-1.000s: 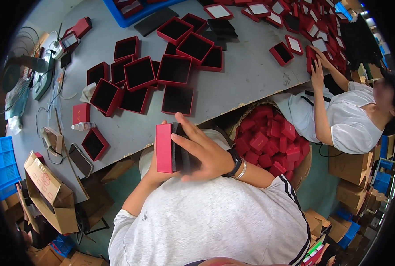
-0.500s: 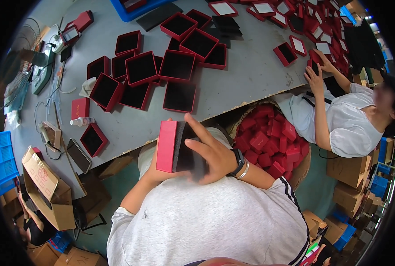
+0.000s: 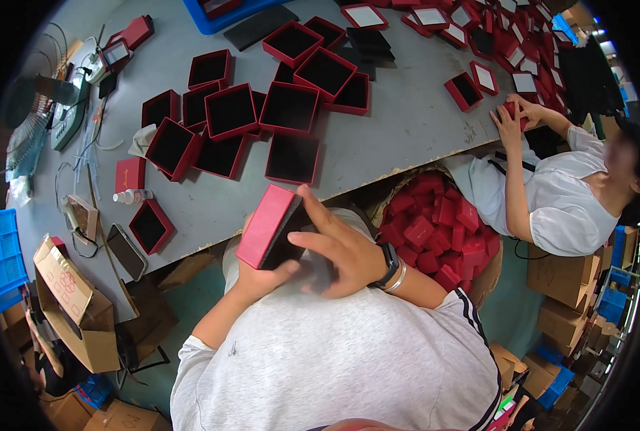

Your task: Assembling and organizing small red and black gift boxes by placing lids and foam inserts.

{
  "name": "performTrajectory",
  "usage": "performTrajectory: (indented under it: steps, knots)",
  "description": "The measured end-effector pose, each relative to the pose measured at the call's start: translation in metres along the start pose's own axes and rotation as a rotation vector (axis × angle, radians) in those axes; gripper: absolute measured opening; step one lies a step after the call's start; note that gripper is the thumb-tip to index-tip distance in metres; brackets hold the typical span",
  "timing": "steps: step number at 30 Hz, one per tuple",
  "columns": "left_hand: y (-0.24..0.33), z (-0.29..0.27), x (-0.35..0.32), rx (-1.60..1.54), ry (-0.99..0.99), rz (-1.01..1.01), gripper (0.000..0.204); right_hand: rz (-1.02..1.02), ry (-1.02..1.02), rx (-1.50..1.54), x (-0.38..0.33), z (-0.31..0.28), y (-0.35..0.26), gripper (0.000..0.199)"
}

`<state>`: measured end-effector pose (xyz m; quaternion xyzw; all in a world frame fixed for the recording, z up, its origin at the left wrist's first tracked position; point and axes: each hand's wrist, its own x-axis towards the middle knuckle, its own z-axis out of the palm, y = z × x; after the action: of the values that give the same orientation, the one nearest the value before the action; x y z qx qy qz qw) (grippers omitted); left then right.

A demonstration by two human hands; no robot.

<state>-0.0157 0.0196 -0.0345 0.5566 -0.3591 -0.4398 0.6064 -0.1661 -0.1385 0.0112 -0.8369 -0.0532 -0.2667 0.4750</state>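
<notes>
We hold the red box [image 3: 264, 228] tilted before our grey shirt [image 3: 334, 352], near the edge of the table [image 3: 392, 147], our left hand [image 3: 257, 281] closed around its lower end. Our right hand [image 3: 352, 251] has its fingers spread at the box's dark side; we cannot tell whether they grip anything. Beyond, open red trays [image 3: 289, 108] with black insides lie overlapping.

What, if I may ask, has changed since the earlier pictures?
The red rectangular box with a dark side has tilted in the left hand, its far end now leaning rightward. The right hand stays by that side; the open red square boxes with black linings lie unmoved on the grey table.
</notes>
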Motion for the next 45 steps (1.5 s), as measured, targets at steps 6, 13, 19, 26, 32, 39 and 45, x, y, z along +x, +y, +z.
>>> performTrajectory:
  steps: [6, 13, 19, 26, 32, 39, 45]
  knots:
    - [0.005, 0.010, 0.010, -0.154, 0.334, 0.119, 0.054, 0.229, 0.404, 1.135, -0.009, 0.004, 0.008, 0.069]
    - [0.016, 0.012, 0.010, -0.263, 0.231, 0.014, 0.047, 0.505, 0.479, 0.528, -0.012, -0.027, 0.022, 0.075]
    - [0.017, 0.013, 0.008, -0.219, 0.112, 0.043, 0.052, 0.429, 0.133, 0.391, 0.001, -0.039, 0.024, 0.064]
    - [0.022, 0.013, 0.005, -0.208, 0.088, 0.002, 0.053, 0.542, 0.025, 0.235, 0.012, -0.044, 0.010, 0.050]
    - [0.027, 0.013, 0.007, -0.141, 0.034, -0.050, 0.051, 0.543, 0.112, 0.133, 0.013, -0.037, 0.004, 0.028]
    - [0.038, 0.022, 0.022, 0.120, 0.134, 0.076, 0.047, 0.523, 0.206, -0.212, 0.012, -0.026, 0.001, 0.029]
    - [0.039, 0.023, 0.030, 0.027, 0.292, 0.010, 0.033, 0.621, -0.043, -0.073, 0.005, -0.017, 0.003, 0.046]
